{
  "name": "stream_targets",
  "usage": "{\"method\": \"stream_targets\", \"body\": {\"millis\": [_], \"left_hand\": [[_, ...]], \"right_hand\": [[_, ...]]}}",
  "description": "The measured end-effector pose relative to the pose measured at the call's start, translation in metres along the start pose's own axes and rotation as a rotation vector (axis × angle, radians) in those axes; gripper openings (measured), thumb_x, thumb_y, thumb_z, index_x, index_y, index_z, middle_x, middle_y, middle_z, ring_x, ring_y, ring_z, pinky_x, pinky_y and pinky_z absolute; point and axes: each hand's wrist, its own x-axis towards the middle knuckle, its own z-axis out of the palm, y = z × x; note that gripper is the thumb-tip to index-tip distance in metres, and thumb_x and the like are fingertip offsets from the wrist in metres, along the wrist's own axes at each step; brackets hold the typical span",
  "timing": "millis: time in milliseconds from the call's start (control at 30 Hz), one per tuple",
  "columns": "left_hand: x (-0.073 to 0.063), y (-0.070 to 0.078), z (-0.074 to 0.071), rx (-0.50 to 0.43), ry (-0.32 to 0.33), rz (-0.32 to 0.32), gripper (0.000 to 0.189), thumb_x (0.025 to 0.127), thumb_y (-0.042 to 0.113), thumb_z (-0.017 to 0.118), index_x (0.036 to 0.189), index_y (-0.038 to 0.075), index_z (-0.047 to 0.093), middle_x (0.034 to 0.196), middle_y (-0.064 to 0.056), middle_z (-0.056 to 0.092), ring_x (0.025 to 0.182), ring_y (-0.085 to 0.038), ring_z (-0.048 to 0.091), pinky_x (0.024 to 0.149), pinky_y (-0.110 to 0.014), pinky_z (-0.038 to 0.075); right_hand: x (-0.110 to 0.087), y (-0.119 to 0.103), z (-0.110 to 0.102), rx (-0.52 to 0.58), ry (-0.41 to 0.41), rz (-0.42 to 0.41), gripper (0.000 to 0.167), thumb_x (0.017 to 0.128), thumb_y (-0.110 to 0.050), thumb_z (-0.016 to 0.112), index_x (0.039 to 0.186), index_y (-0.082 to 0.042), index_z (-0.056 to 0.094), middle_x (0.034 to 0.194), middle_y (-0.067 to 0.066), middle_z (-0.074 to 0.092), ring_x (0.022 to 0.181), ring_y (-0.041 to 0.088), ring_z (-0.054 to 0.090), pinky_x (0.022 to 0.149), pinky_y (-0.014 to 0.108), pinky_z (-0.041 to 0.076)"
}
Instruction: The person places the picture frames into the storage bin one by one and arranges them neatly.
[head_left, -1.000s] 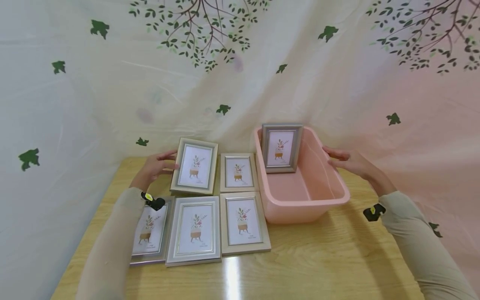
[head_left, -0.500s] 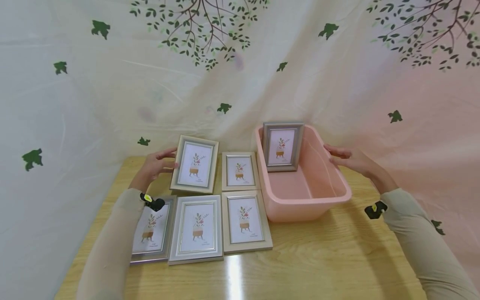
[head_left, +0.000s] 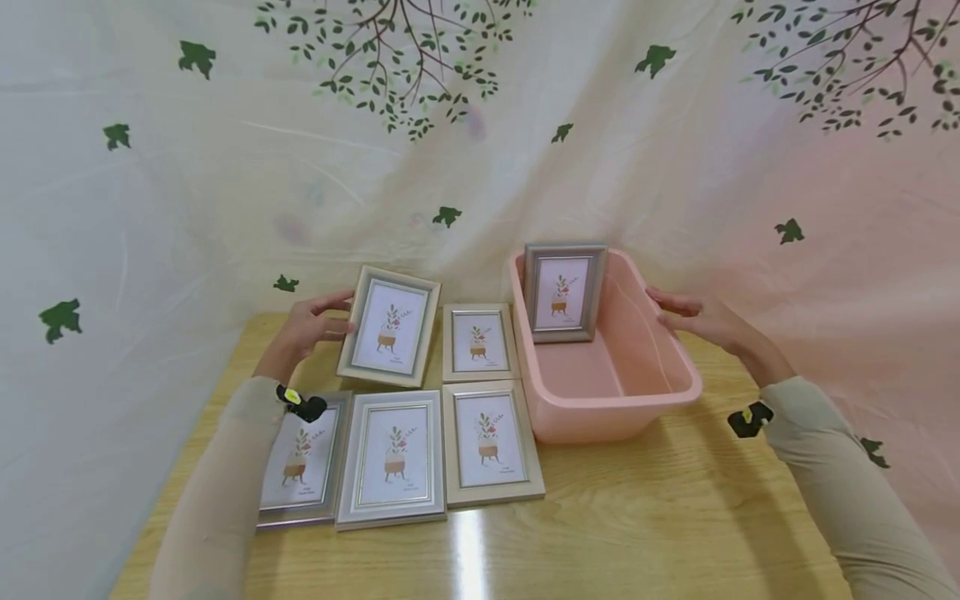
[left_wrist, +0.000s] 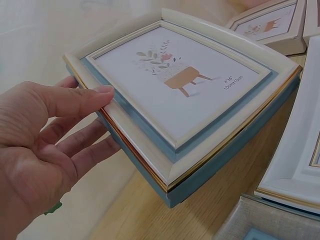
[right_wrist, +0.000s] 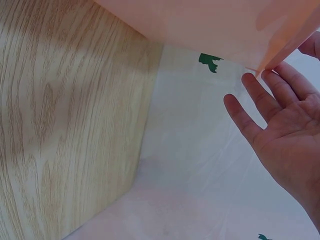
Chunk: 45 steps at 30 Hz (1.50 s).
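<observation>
At the far left of the table [head_left: 600, 517], the left hand [head_left: 306, 329] held a cream picture frame [head_left: 388, 327] by its left side. Its thumb lay on top of the border, and the other fingers were bent below, so the grip was narrow, around one edge only. The frame was tilted, with its picture up, and at least partly raised; whether its far edge touched anything, I could not tell.

The right hand [head_left: 701, 318] was at the right rim of the pink tub [head_left: 592, 408], with some fingertips touching there and two other fingers standing straight and free. Whether the thumb pinched the rim, I could not tell.

Inside the tub, a grey frame [head_left: 565, 293] leaned near the left wall. To the right of the held frame lay a small frame [head_left: 480, 343]; nearer were a beige frame [head_left: 492, 442], a white frame [head_left: 392, 458] and a silver frame [head_left: 300, 462], this last partly behind the left sleeve [head_left: 217, 483].

In my judgement, one-sided holding like this asked for care: the free side could droop, so the fingers should reach well underneath, the thumb should stay off the picture, and the corners should pass clear of neighbouring frames.
</observation>
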Motion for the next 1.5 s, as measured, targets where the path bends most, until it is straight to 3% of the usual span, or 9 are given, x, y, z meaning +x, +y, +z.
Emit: {"method": "stream_targets", "body": {"millis": [300,500,733,867,1000,1300,1500], "left_hand": [[-0.001,0.006,-0.001,0.053,0.012,0.015,0.071,0.090,-0.005,0.070,0.154,0.005,0.041,0.146,-0.026,0.045,0.086,-0.005,0.068,0.079,-0.024,0.061],[0.007,0.001,-0.004,0.085,0.019,0.061,0.071,0.090,-0.002,0.072,0.154,0.007,0.043,0.147,-0.025,0.045,0.090,-0.002,0.067,0.080,-0.023,0.061],[0.016,-0.001,-0.006,0.057,0.020,0.124,0.072,0.089,-0.003,0.073,0.154,0.008,0.044,0.137,-0.012,0.053,0.093,0.001,0.067,0.080,-0.022,0.061],[0.016,0.009,-0.003,0.034,0.028,0.159,0.071,0.088,-0.003,0.075,0.152,0.008,0.046,0.123,0.002,0.058,0.093,0.000,0.069,0.078,-0.022,0.061],[0.014,0.022,0.001,0.027,0.030,0.186,0.071,0.088,-0.003,0.075,0.152,0.007,0.047,0.117,0.006,0.058,0.091,0.001,0.069,0.077,-0.021,0.061],[0.015,0.058,0.016,0.069,0.032,0.211,0.068,0.088,0.003,0.078,0.150,0.015,0.052,0.133,-0.007,0.056,0.106,-0.011,0.068,0.081,-0.023,0.061],[0.019,0.079,0.029,0.055,0.034,0.246,0.065,0.088,0.002,0.077,0.148,0.015,0.055,0.131,-0.009,0.059,0.103,-0.010,0.071,0.080,-0.023,0.061]], "right_hand": [[-0.001,-0.001,0.000,-0.009,0.002,0.006,0.065,0.103,-0.033,0.061,0.159,-0.014,0.034,0.160,0.023,0.035,0.149,0.049,0.029,0.116,0.072,0.026],[0.000,0.000,-0.001,-0.004,0.003,0.006,0.064,0.103,-0.032,0.060,0.159,-0.014,0.034,0.161,0.022,0.035,0.149,0.048,0.029,0.116,0.072,0.026],[-0.002,0.002,-0.001,-0.005,0.001,0.015,0.065,0.103,-0.034,0.061,0.159,-0.014,0.034,0.161,0.021,0.034,0.150,0.048,0.028,0.116,0.073,0.024],[-0.002,0.001,-0.001,-0.005,-0.006,0.019,0.065,0.103,-0.035,0.060,0.159,-0.015,0.033,0.162,0.021,0.033,0.150,0.049,0.027,0.116,0.074,0.024],[-0.002,0.002,-0.001,0.001,-0.015,0.007,0.065,0.103,-0.034,0.059,0.159,-0.014,0.032,0.162,0.022,0.033,0.150,0.049,0.027,0.116,0.074,0.024],[-0.002,0.003,-0.001,0.008,-0.006,-0.011,0.063,0.104,-0.028,0.059,0.159,-0.013,0.033,0.161,0.023,0.034,0.148,0.050,0.030,0.115,0.072,0.027],[0.000,0.005,-0.001,0.015,-0.010,-0.013,0.063,0.104,-0.025,0.057,0.160,-0.012,0.031,0.162,0.023,0.032,0.149,0.050,0.028,0.116,0.073,0.025]]}}
